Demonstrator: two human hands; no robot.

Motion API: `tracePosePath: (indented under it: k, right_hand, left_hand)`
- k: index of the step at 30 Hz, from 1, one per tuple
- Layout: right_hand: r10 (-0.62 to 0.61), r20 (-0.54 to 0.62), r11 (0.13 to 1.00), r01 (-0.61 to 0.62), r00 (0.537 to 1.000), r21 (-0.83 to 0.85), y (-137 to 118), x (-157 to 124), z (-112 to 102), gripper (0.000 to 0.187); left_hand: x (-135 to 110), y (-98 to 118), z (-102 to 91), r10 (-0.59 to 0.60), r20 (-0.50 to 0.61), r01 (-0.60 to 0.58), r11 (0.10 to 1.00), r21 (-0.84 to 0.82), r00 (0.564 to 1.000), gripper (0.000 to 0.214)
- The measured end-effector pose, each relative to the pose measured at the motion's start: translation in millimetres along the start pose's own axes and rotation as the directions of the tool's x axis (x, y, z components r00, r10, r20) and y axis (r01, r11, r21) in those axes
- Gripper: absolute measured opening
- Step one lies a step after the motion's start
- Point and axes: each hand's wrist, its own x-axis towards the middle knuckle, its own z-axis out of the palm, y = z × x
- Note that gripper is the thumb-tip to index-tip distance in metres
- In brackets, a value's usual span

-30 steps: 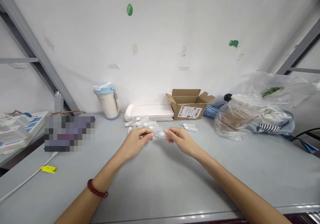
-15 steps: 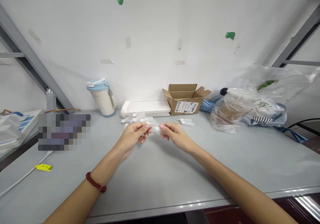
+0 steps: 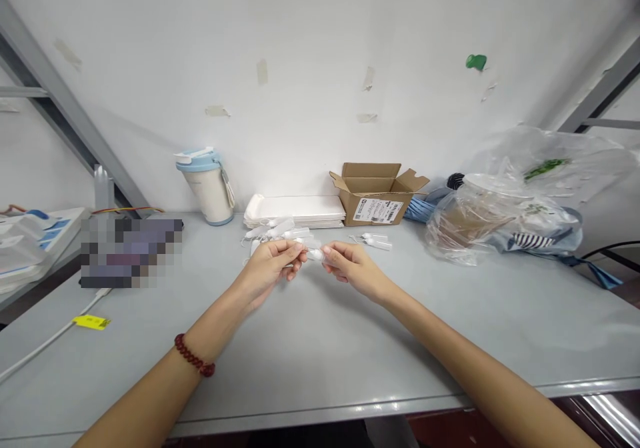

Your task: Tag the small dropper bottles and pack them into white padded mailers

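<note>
Over the middle of the grey table, my left hand [image 3: 274,269] and my right hand [image 3: 354,269] face each other, fingertips a short gap apart. Between them is a small white plastic piece [image 3: 315,254], its kind too small to make out. The right thumb and fingers pinch its body; the left fingers pinch its thin wire-like or string-like end. Behind my left hand lies a loose pile of similar white pieces [image 3: 280,228] with thin curled ends. A few more white pieces [image 3: 376,241] lie beyond my right hand.
Along the wall stand a cream tumbler [image 3: 209,191], a stack of white flat packets [image 3: 295,209] and an open cardboard box [image 3: 374,203]. A plastic bag [image 3: 450,231] with a tub sits right. At left are a pixelated item [image 3: 130,253] and a white cable [image 3: 45,348] with a yellow tag.
The camera view has shifted slightly, so the background sits a little differently. Both hands keep their pinch on the small white piece, with barely any movement.
</note>
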Motion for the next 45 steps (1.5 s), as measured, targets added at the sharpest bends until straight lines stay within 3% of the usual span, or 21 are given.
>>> tracePosePath:
  k: [4, 8, 11, 21, 28, 36, 42, 45]
  right_hand:
    - [0.006, -0.009, 1.0, -0.006, 1.0, 0.008, 2.1, 0.4, 1.8, 0.04]
    - [0.033, -0.039, 0.999, -0.033, 0.999, 0.001, 3.3, 0.2, 4.5, 0.041]
    - [0.039, -0.054, 0.999, -0.038, 0.998, 0.022, 3.3, -0.4, 7.0, 0.041]
    - [0.033, -0.059, 0.997, -0.029, 0.998, 0.067, 2.9, -1.3, 9.8, 0.041]
    - [0.005, -0.058, 0.995, 0.001, 0.998, 0.097, 0.3, -1.2, 9.8, 0.042]
    - [0.027, -0.054, 0.993, -0.02, 0.998, 0.116, 4.0, -2.5, 11.8, 0.042]
    - [0.038, -0.017, 0.991, -0.036, 0.999, 0.13, 1.0, -10.2, 14.2, 0.039]
    - [0.039, -0.02, 0.997, -0.037, 0.999, 0.074, 1.5, -10.5, 14.7, 0.036]
  left_hand:
    - [-0.3, -0.1, 1.2, 0.074, -0.052, -0.065, 0.984, 0.166, 0.996, 0.029]
    - [-1.0, -1.9, 7.3, 0.191, -0.122, -0.129, 0.91, 0.393, 0.974, 0.028]
    - [-3.2, -3.0, 13.2, 0.254, -0.14, -0.168, 0.88, 0.445, 0.957, 0.026]
    - [-7.4, 2.4, 19.4, 0.198, -0.172, -0.112, 0.903, 0.414, 0.965, 0.025]
    - [-5.3, 3.7, 13.5, 0.193, -0.131, -0.162, 0.963, 0.215, 0.972, 0.032]
    - [-7.8, -2.1, 16.3, 0.203, -0.139, -0.148, 0.933, 0.328, 0.969, 0.027]
    - [-12.2, -1.9, 22.1, 0.179, -0.125, -0.134, 0.942, 0.308, 0.976, 0.027]
    - [-5.9, 0.0, 14.7, 0.178, -0.106, -0.142, 0.949, 0.28, 0.978, 0.029]
